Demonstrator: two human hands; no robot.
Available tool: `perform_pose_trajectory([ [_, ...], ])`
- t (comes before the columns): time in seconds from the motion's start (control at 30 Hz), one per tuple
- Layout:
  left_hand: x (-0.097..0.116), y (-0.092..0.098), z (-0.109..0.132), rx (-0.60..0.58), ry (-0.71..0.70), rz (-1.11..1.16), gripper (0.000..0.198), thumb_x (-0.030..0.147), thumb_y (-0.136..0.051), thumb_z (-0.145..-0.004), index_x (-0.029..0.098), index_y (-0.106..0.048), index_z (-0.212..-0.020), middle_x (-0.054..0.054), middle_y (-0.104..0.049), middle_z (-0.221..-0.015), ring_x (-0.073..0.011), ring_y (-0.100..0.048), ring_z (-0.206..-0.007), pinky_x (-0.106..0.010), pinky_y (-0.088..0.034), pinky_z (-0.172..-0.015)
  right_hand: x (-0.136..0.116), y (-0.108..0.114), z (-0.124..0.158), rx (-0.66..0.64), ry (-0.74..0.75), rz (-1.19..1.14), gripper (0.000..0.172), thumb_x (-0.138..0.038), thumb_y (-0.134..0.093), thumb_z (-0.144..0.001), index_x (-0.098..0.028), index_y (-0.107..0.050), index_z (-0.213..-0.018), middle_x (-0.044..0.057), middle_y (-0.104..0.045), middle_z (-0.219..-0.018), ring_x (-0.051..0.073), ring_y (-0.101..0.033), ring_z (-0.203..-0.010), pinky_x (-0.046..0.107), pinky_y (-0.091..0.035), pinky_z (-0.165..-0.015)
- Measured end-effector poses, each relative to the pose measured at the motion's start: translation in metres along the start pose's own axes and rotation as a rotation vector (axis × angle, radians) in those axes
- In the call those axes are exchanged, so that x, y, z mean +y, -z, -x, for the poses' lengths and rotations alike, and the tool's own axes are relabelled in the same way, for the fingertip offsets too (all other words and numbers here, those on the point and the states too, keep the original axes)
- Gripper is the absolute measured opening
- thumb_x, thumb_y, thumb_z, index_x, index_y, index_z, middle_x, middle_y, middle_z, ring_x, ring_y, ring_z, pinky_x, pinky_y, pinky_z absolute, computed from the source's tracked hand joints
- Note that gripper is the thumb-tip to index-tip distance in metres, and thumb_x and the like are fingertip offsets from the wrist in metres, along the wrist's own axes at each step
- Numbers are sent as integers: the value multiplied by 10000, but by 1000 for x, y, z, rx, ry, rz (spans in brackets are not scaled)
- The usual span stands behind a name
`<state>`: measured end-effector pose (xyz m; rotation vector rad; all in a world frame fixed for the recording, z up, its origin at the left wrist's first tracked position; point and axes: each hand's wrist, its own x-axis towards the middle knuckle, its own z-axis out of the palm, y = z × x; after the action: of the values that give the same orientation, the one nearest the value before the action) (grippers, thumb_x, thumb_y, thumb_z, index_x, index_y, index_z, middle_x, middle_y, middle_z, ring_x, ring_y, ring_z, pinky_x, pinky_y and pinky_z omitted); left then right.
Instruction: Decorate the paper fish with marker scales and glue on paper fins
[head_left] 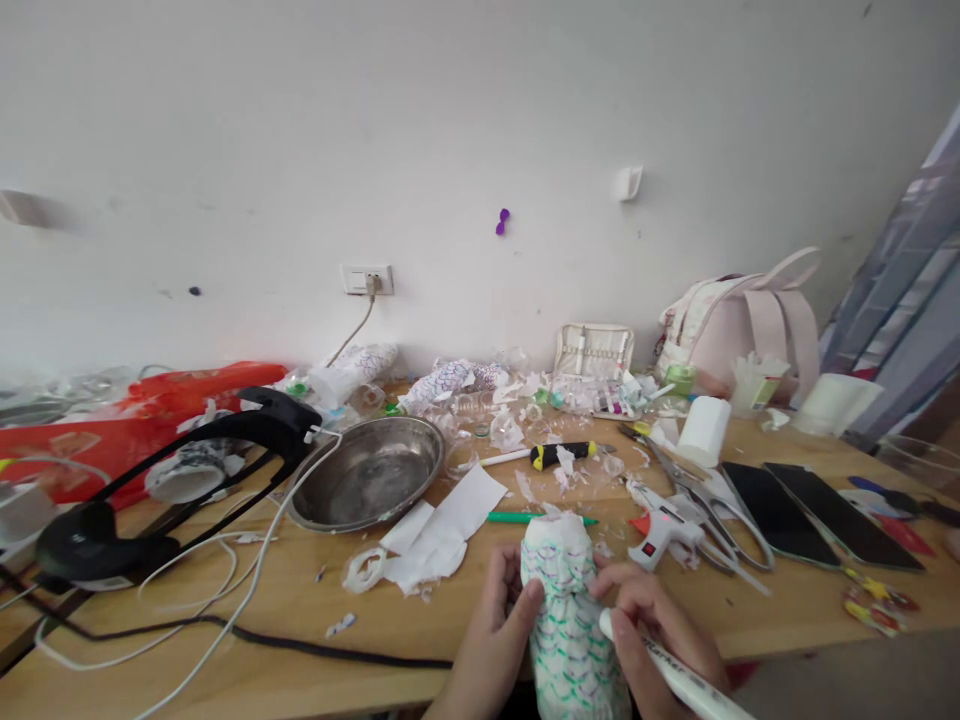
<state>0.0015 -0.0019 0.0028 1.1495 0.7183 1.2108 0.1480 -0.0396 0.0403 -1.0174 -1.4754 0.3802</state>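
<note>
A white paper-covered figure (574,640), shaped like a bottle and drawn over with green and purple scale-like curves, stands upright at the table's front edge. My left hand (501,630) is closed around its left side, thumb on the front. On the other side, my right hand (660,625) grips a white marker (686,685), whose near end points at the figure; whether it touches the surface I cannot tell. Fingers of that hand also rest by the figure's upper right side. Behind the figure lies a green pen (517,518). Torn white paper (450,530) is spread to the left.
A metal bowl (367,475) and a black headset (97,545) with cables sit left. Farther right are a utility knife (562,456), a glue gun (667,525), scissors (709,500) and dark phone-like slabs (780,515). Plastic and paper scraps line the wall; a pink backpack (720,335) stands behind.
</note>
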Motion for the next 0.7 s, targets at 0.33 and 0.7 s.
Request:
perform_pose_trajectory([
  [0.33, -3, 2, 1, 5, -16, -34, 377, 545, -564, -833, 205, -542, -996, -57, -620, -989, -231, -545, -968, -376, -383, -889, -1, 8, -3, -137, 184, 127, 141, -199, -459, -888, -233, -462, -751, -3, -604, -900, 137, -625, -816, 220, -487, -761],
  [0.7, 4, -1, 0, 29, -5, -35, 379, 544, -580, -817, 202, -542, -976, -73, -637, -999, -251, -560, -983, -399, -389, -908, 7, 9, -2, -217, 157, 96, 150, -177, -458, -886, -238, -446, -749, 0, -631, -917, 183, -615, -1015, 289, -462, -940],
])
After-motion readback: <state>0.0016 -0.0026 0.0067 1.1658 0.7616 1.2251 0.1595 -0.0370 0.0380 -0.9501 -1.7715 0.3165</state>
